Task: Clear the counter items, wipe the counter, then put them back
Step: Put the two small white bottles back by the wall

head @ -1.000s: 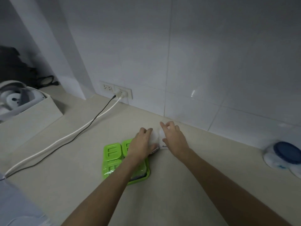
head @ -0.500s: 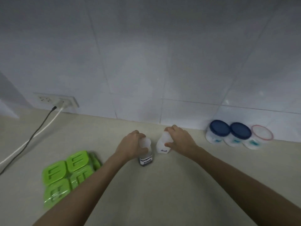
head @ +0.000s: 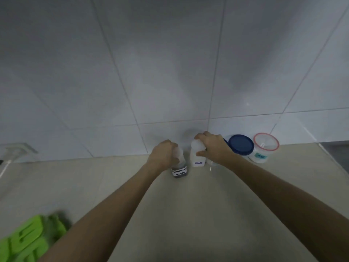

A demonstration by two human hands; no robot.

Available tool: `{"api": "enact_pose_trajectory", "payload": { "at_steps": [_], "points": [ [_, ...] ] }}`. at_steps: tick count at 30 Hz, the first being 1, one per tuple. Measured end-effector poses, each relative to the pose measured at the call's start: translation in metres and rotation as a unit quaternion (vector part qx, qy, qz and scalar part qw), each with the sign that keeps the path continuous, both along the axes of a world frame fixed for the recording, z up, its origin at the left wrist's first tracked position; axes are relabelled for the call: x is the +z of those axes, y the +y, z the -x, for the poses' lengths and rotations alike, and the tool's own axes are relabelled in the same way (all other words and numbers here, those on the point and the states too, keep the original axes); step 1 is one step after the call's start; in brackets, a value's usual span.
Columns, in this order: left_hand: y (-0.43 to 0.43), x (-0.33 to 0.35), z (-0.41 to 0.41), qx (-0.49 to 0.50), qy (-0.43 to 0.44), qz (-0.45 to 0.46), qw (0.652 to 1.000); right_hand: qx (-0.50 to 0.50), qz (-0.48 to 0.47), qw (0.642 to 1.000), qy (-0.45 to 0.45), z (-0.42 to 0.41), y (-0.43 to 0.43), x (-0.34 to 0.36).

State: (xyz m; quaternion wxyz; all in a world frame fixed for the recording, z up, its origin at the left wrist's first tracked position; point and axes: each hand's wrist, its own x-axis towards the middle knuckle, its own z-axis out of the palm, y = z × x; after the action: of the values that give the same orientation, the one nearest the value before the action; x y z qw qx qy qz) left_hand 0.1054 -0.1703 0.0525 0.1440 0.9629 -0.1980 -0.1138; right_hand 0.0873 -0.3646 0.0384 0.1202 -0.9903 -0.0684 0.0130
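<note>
My left hand (head: 163, 154) grips the top of a small dark seasoning bottle (head: 179, 172) with a white label. My right hand (head: 213, 147) grips a white salt bottle (head: 197, 159) marked "Salt". Both bottles are upright near the tiled wall, side by side; I cannot tell whether they rest on the beige counter (head: 188, 214). Just right of my right hand stand a blue-lidded tub (head: 241, 145) and a clear tub with a red-rimmed lid (head: 265, 148); another tub is mostly hidden behind my hand.
A stack of green lids or containers (head: 28, 241) lies at the near left of the counter. A wall socket (head: 17, 151) with a white cable sits at the far left. The counter ends at the right near a dark gap (head: 336, 148).
Both hands carried the two bottles to the right along the wall, from beside the green containers to next to the tubs. The view followed rightward.
</note>
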Motion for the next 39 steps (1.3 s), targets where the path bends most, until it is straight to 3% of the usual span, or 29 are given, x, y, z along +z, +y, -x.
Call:
{"api": "enact_pose_trajectory", "payload": {
  "at_steps": [9,14,18,21,26,32,37,39],
  "points": [
    [-0.036,-0.008,-0.039,-0.003,-0.018,0.005,1.0,-0.032,-0.014,0.999,0.002,-0.026,-0.005,-0.019],
    [-0.034,-0.018,-0.046,0.018,-0.015,0.049,0.998,-0.048,-0.105,0.993,0.01,-0.029,-0.007,-0.019],
    [-0.025,-0.022,-0.032,0.028,-0.037,0.091,0.995,-0.077,-0.094,0.992,-0.018,-0.012,-0.006,-0.015],
    [-0.011,-0.02,-0.009,0.052,-0.064,0.097,0.992,-0.085,-0.076,0.989,-0.093,0.012,-0.001,-0.007],
    [0.035,-0.023,0.048,0.071,-0.05,0.089,0.992,-0.045,-0.117,0.979,-0.162,0.058,0.026,-0.003],
    [0.132,-0.032,0.121,0.108,-0.063,0.066,0.99,0.037,-0.151,0.987,-0.031,0.105,0.118,-0.018],
    [0.234,-0.03,0.173,0.126,-0.08,0.07,0.986,0.052,-0.259,0.95,0.168,0.132,0.224,-0.034],
    [0.276,-0.032,0.195,0.168,-0.137,0.048,0.975,0.069,-0.271,0.936,0.213,0.141,0.266,-0.042]
  ]
}}
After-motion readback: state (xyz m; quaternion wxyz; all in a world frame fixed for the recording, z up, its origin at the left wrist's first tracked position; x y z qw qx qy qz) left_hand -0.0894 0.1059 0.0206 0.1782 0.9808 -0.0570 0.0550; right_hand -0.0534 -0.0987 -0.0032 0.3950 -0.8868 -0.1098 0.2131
